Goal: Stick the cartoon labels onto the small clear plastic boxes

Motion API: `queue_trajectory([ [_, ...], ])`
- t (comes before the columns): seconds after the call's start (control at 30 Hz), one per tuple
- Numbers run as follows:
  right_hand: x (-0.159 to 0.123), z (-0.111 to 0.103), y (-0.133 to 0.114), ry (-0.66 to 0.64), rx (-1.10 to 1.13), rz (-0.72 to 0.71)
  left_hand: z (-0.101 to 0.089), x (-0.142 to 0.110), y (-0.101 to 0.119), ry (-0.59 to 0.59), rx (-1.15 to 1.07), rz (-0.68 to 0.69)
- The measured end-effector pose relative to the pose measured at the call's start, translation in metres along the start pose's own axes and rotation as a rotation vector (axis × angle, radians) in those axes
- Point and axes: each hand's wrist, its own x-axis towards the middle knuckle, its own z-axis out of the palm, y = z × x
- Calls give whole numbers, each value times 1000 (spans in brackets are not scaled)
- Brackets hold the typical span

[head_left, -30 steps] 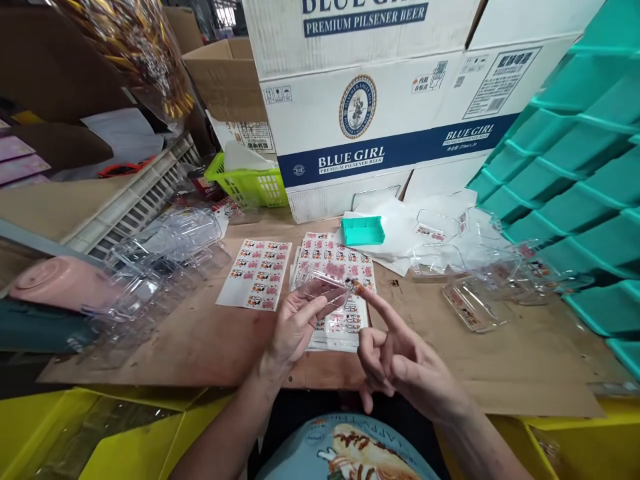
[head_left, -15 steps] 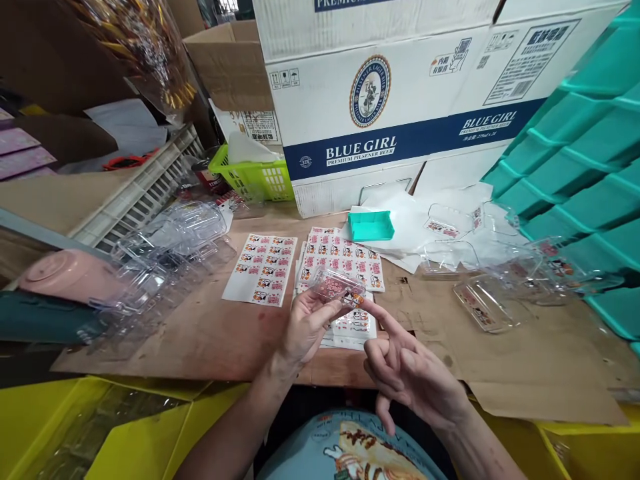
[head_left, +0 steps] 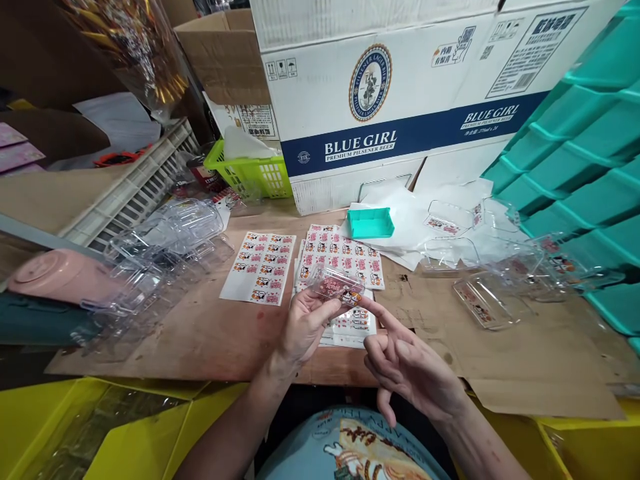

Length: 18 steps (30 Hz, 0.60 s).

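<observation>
My left hand (head_left: 306, 327) holds a small clear plastic box (head_left: 330, 279) by its near left part, thumb on top. A printed sticker (head_left: 353, 298) with pink lettering and a cartoon cat shows on the box's near side. The outstretched index finger of my right hand (head_left: 413, 367) touches the box's right end. The other fingers of that hand are loosely bent and grip nothing. Beneath the box lie overlapping sticker sheets (head_left: 367, 257), partly hidden by it and my hands. Another sticker sheet (head_left: 260, 267), with some stickers gone, lies to the left.
Nested clear plastic boxes (head_left: 175, 233) lie at left beside a pink cup (head_left: 65, 280). Stickered clear boxes (head_left: 487, 300) sit at right. A small teal tray (head_left: 371, 223) stands before a white beer carton (head_left: 320, 93). Stacked teal bins (head_left: 585, 173) line the right side.
The camera view has shifted very slightly. Both hands and the plastic box stay in nearly the same pose, my right index finger still at the box's right end.
</observation>
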Motion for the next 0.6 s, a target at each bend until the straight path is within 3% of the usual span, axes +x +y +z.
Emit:
queue_trajectory([
  [0.6,5,8,-5,140,-130,-12,-3,2,-2,49,2,-13],
])
